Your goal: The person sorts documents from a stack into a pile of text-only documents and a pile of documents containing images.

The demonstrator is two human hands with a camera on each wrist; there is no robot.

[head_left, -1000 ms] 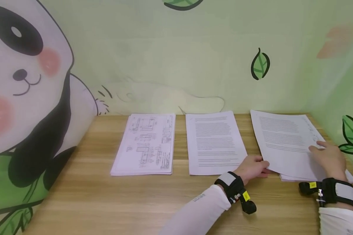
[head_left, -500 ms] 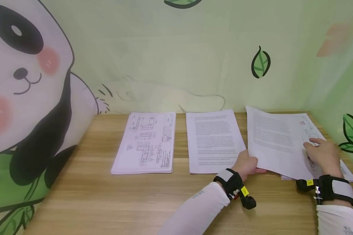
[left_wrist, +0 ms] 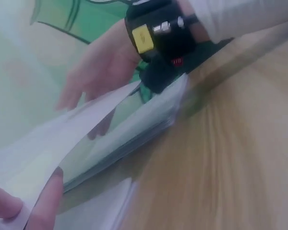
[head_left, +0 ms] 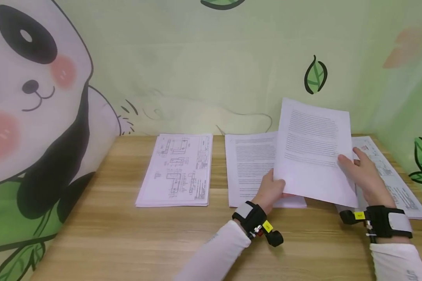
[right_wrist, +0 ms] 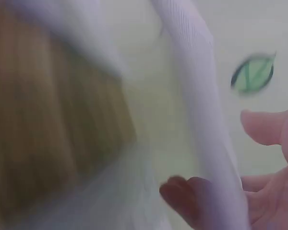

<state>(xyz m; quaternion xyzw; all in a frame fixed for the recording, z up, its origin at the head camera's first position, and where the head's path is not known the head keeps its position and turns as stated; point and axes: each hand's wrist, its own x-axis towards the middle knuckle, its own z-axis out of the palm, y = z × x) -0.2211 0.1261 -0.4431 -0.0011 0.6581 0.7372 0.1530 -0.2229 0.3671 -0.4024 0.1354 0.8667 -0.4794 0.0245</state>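
Paper (head_left: pixel 311 152) pinched by left hand (head_left: pixel 270 192), right hand (head_left: pixel 367 177) wide at paper's edge, middle stack (head_left: pixel 251 166) partly hidden

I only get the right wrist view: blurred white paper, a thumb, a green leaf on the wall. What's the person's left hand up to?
Observer: In the head view, the left hand pinches the lower left corner of the raised white paper printed with text.

Visitor: Oh! Is there other paper about?

Observer: Yes, the head view shows a white paper stack with technical line drawings at the left of the brown wood-grain table.

Visitor: And does the raised paper hide anything from your side?

Observer: From the head camera, it hides part of the middle white paper with printed paragraphs.
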